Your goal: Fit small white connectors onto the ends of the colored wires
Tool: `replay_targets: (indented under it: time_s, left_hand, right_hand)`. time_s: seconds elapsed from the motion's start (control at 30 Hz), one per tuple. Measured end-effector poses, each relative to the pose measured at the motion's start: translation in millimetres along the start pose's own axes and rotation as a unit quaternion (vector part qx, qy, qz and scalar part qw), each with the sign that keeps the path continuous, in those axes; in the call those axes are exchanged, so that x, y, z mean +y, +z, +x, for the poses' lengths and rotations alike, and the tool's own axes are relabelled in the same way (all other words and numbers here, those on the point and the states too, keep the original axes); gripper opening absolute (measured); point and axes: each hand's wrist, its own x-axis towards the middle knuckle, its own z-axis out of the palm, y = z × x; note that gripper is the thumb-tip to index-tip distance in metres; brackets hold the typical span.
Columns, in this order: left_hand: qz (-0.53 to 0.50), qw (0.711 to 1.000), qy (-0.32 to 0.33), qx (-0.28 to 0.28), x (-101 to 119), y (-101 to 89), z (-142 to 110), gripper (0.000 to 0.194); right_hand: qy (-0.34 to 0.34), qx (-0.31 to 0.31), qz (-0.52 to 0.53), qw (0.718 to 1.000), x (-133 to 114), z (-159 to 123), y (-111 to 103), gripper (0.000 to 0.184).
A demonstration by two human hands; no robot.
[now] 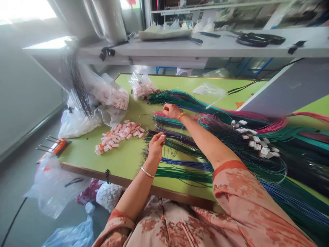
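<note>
Remotely, I find the left hand (156,145) pinching a white connector (163,136) inside the near edge of the table (119,158), judged light, rigid, best held by its sides; whether the curled right hand (172,112) grips pink wires (158,114), I cannot tell.

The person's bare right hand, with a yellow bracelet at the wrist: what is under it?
Thin pink wires show beside the right hand, with thin green wires on the near side. Whatever lies directly beneath the hand is covered.
</note>
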Motion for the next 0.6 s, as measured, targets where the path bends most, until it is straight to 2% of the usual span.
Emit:
replay_targets:
  time_s: [0.13,0.23,0.4,0.6]
  left_hand:
    - [-0.003,1.0,0.003,-0.003,0.0,-0.9,0.7,0.028]
    - [-0.013,1.0,0.001,-0.005,1.1,-1.3,1.7,0.029]
    - [-0.044,0.999,-0.018,-0.019,1.6,-0.6,4.4,0.029]
    - [-0.079,0.996,-0.032,-0.031,0.2,-0.1,7.6,0.03]
  right_hand:
    - [-0.04,0.003,0.073,0.997,-30.4,2.6,6.3,0.009]
    - [-0.064,0.015,0.141,0.988,-42.5,-9.5,4.9,0.011]
    - [-0.089,0.005,0.219,0.972,-44.1,-57.1,-4.3,0.015]
    - [-0.065,-0.014,0.238,0.969,-41.9,-110.8,-5.7,0.013]
